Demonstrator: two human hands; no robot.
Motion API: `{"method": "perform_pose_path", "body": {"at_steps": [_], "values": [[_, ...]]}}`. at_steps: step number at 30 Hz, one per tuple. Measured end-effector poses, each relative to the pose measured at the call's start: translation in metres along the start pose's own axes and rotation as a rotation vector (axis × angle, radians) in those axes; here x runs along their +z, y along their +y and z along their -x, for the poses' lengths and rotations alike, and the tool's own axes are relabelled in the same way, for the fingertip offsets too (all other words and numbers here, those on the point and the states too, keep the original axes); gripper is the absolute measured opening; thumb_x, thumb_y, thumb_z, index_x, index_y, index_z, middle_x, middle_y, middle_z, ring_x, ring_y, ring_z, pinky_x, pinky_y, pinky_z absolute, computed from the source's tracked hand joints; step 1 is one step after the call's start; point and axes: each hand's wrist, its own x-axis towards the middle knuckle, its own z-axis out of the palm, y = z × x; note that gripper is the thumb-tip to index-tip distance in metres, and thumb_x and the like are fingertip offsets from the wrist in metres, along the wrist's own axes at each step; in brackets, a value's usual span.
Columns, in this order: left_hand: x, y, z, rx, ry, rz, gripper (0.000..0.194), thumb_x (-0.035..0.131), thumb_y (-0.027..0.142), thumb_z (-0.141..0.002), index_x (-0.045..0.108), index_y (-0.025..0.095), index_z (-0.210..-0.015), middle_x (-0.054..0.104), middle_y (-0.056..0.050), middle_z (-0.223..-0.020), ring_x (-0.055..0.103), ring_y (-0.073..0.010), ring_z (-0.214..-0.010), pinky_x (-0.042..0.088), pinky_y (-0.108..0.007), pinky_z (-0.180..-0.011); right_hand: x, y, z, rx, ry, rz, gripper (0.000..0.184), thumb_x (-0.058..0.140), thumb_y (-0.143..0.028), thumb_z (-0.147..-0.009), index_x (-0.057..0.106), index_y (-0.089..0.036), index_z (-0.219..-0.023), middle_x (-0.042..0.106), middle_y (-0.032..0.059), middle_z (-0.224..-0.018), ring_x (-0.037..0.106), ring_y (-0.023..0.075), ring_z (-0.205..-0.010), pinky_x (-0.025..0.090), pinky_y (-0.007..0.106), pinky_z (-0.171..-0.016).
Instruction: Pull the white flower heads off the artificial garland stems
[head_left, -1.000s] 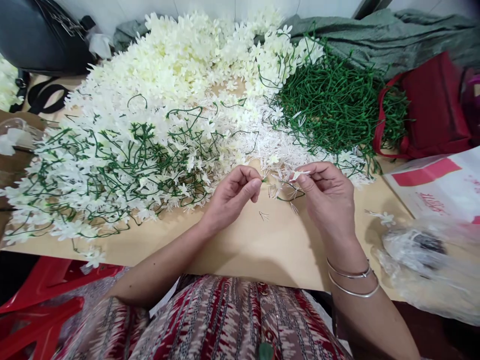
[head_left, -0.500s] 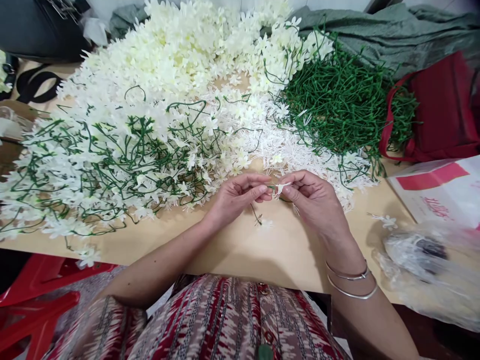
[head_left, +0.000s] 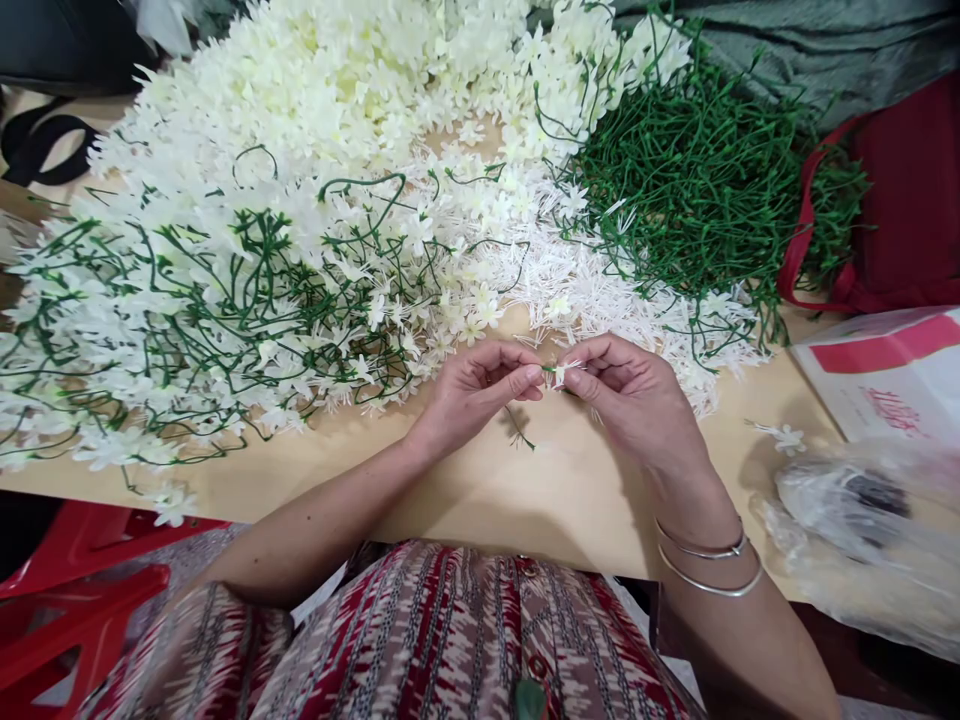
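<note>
My left hand (head_left: 472,390) pinches a thin green stem (head_left: 519,428) whose lower end hangs down toward the tabletop. My right hand (head_left: 630,395) pinches a small white flower (head_left: 564,370) right at the stem's tip, and the fingertips of both hands nearly touch. Both hands hover just above the wooden table (head_left: 540,490), close to its front edge. Behind them lies a big heap of white flowers (head_left: 337,120), a tangle of stems with flowers on them (head_left: 195,310) at the left, and a pile of bare green stems (head_left: 697,190) at the right.
A loose flower (head_left: 784,437) lies on the table to the right. Beside it are a crumpled clear plastic bag (head_left: 855,530) and a white and red packet (head_left: 885,370). A red bag (head_left: 900,210) stands at the back right, and a red plastic stool (head_left: 67,590) is at the lower left.
My hands came together from about a hand's width apart, bringing the white flower to the tip of the green stem. The view shifted slightly forward over the table.
</note>
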Motion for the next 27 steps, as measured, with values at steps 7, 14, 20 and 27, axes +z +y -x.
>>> {"method": "perform_pose_path", "body": {"at_steps": [7, 14, 20, 27], "values": [[0.002, -0.002, 0.001, 0.021, -0.005, -0.027, 0.035, 0.082, 0.048, -0.086, 0.067, 0.016, -0.088, 0.071, 0.0, -0.08, 0.072, -0.0093, -0.068, 0.062, -0.021, -0.067, 0.001, -0.002, 0.003, -0.024, 0.027, 0.059, 0.014, 0.085, -0.031, -0.078, 0.072, -0.026, -0.078, 0.069, -0.0021, -0.072, 0.06, 0.0125, -0.064, 0.05, 0.026, -0.06], [0.002, -0.004, 0.003, 0.032, -0.013, -0.082, 0.038, 0.077, 0.052, -0.089, 0.066, 0.016, -0.089, 0.072, -0.001, -0.081, 0.072, -0.0093, -0.068, 0.06, -0.019, -0.065, 0.005, -0.002, 0.006, -0.01, -0.023, 0.074, 0.017, 0.083, -0.036, -0.082, 0.071, -0.025, -0.081, 0.071, -0.0014, -0.072, 0.063, 0.0132, -0.064, 0.051, 0.027, -0.057], [0.003, -0.001, 0.003, 0.053, -0.014, -0.075, 0.039, 0.075, 0.053, -0.09, 0.065, 0.016, -0.087, 0.069, 0.0, -0.078, 0.071, -0.0088, -0.067, 0.061, -0.02, -0.068, 0.01, -0.003, 0.006, -0.034, -0.027, 0.062, 0.022, 0.081, -0.044, -0.085, 0.07, -0.025, -0.082, 0.073, 0.0006, -0.083, 0.065, 0.0136, -0.072, 0.056, 0.027, -0.064], [0.004, -0.001, 0.004, 0.046, -0.002, -0.093, 0.039, 0.075, 0.054, -0.091, 0.066, 0.016, -0.087, 0.07, -0.001, -0.077, 0.071, -0.0102, -0.067, 0.063, -0.023, -0.069, 0.01, -0.001, 0.002, 0.04, -0.091, -0.016, 0.024, 0.083, -0.045, -0.083, 0.069, -0.025, -0.083, 0.073, 0.0003, -0.079, 0.068, 0.0153, -0.07, 0.06, 0.03, -0.067]]}}
